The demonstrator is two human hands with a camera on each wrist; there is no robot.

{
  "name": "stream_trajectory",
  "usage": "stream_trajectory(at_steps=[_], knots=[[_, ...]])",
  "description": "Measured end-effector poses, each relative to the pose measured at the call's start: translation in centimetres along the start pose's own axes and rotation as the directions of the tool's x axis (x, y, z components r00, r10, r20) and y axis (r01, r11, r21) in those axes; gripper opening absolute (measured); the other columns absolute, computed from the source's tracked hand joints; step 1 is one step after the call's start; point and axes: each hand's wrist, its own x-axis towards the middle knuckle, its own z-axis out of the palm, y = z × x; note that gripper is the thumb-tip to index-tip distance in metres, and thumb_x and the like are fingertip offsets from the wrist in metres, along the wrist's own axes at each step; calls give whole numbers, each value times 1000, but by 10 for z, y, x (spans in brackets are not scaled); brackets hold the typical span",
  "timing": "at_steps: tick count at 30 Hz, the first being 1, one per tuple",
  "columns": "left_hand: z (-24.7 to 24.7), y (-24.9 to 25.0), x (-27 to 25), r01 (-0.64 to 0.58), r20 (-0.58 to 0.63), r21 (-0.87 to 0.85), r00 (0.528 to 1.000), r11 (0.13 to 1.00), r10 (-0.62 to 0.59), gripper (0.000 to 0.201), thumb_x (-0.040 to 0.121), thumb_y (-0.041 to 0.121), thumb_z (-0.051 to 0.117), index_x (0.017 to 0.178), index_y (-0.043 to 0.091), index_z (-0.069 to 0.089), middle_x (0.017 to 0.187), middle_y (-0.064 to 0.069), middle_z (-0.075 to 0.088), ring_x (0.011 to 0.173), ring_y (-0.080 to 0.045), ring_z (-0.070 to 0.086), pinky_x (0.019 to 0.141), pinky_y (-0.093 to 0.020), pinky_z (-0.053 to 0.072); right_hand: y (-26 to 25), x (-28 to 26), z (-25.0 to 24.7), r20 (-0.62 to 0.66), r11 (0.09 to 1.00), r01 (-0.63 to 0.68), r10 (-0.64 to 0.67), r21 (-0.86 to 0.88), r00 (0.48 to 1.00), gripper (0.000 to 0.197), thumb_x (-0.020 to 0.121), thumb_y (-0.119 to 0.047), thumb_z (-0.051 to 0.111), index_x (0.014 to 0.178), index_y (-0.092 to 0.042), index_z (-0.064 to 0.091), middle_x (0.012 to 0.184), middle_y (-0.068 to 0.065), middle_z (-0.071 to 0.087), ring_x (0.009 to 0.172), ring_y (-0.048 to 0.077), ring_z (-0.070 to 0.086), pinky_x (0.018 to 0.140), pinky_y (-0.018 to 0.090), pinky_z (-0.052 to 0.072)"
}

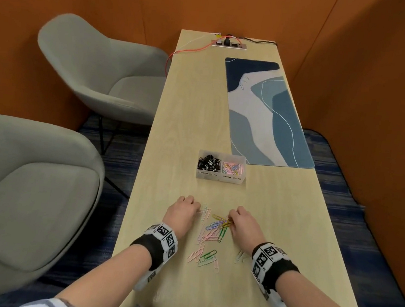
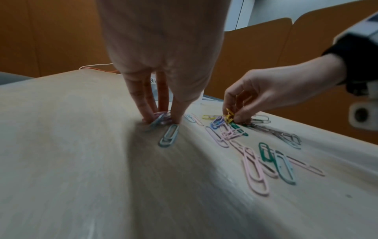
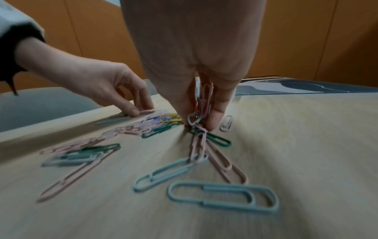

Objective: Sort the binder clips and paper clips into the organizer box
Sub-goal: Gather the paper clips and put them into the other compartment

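Currently both hands work at the near end of a long, narrow wooden table. Left hand sits close to the table's left edge, fingers and thumb curled down, pinching a few pastel paper clips against the wood; a pale blue clip lies just in front of its fingertips. Right hand is beside it, its fingers pinching a small bunch of paper clips, with a pink clip standing up between thumb and fingers.

Loose paper clips lie scattered between and just behind the two hands, some overlapping in a tangle. A second small cluster, pink and green, lies nearer the body by the left wrist; a couple of pale ones sit by the right wrist band.

Organizer box stands ahead of the hands, near the table's midline, apart from the scatter. Left compartment holds black binder clips; right compartment holds coloured paper clips. Bare wood lies between hands and box.

Beyond the box, a blue patterned mat runs along the right edge, its near corner just behind the box. A power strip with cables sits at the far end. Two grey chairs stand off the left edge. Orange walls close in on the far and right sides.
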Motion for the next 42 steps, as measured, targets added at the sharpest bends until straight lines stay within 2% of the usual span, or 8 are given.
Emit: stream_trajectory(at_steps=[9,15,19,23,30,35,38,42], knots=[[-10,-2,11,22,58,-89,998,996,-17,22,95,14,41,108,6,57,108,-13,55,100,-31,55,84,-37,45,8,28,-42,45,694,-326,390,642,920,15,76,-1,68,79,-15,67,61,-1,56,60,15,55,70,30,50],[-11,-11,16,118,76,-267,992,957,-101,15,86,11,55,100,7,61,100,-12,61,94,-29,58,79,-32,43,4,78,-87,52,406,-248,435,880,899,22,74,5,71,69,-14,62,70,10,62,53,18,55,61,29,51],[-11,-14,16,180,22,-439,982,880,-190,8,85,11,61,79,16,59,81,-2,60,79,-22,56,70,-26,41,1,119,-98,-21,437,-244,519,866,854,25,73,1,72,64,-19,60,80,11,64,70,22,60,87,41,55],[-8,-15,19,235,38,-559,965,795,-259,28,80,8,67,64,26,51,78,-2,65,74,-16,57,74,-29,48,-3,135,-91,-56,600,-328,531,730,846,25,78,-4,68,64,-22,58,84,9,64,92,29,65,86,38,55],[-18,5,33,268,85,-745,946,610,-312,22,75,-3,73,77,17,62,63,6,54,50,-2,52,48,-5,44,-8,118,-88,-100,770,-241,366,590,925,40,83,9,43,111,-6,68,116,12,68,116,27,57,103,37,45],[-45,31,63,258,133,-844,950,469,-283,26,78,-8,69,74,16,60,65,-1,59,45,-8,57,56,-25,54,-3,84,-84,-265,824,-124,315,553,911,46,79,9,39,105,-12,70,114,12,67,111,27,57,98,30,41],[-61,48,93,232,81,-853,944,468,-319,30,73,-6,72,67,19,57,59,-3,59,43,-10,57,59,-27,53,7,59,-66,-307,794,-140,383,592,872,36,80,8,43,101,-9,67,111,17,59,97,24,54,90,24,37],[-78,68,127,228,20,-803,934,551,-357,24,77,1,70,68,20,58,73,-4,67,65,-20,63,64,-26,55,18,57,-39,37,509,-353,531,785,847,30,82,-8,60,112,-8,59,108,15,61,87,23,57,87,42,53]])
